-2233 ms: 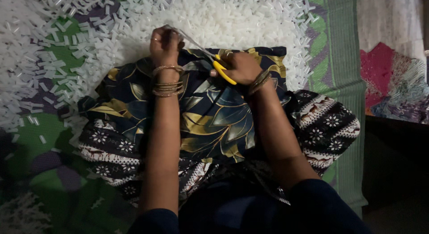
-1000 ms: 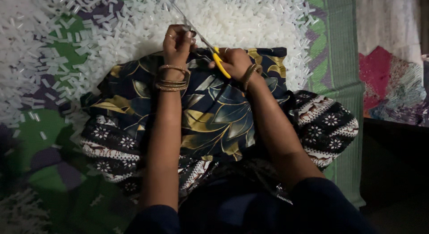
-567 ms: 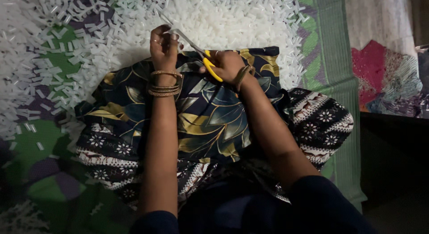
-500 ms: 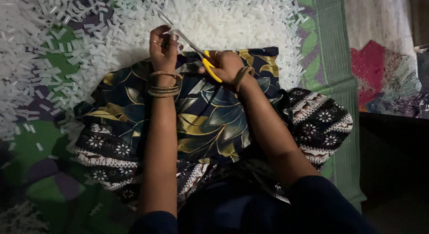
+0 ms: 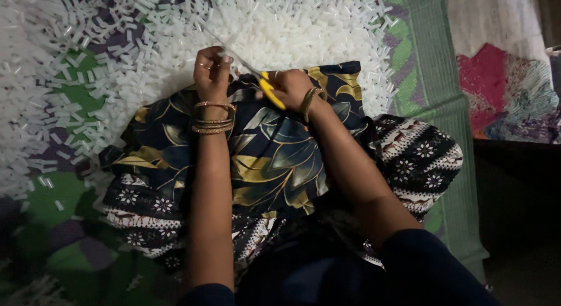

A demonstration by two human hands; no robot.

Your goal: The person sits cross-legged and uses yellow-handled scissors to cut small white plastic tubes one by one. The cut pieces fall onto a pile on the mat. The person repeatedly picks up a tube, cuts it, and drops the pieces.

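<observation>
Both hands meet above the dark leaf-print cloth: right hand clamped on yellow-handled scissors, left hand pinching a thin clear strip at the blades.

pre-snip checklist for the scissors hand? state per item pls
1. Right hand gripping the yellow-handled scissors: ok.
2. Left hand holding a clear strip up to the blades: cannot tell, the strip is too thin and blurred.
3. Left fingers clear of the blade tips: cannot tell, they sit very close.
4. Both hands over the leaf-print cloth on the lap, next to the pile of white cut pieces: ok.
5. Bangles sitting on the wrist, away from the blades: ok.
</observation>
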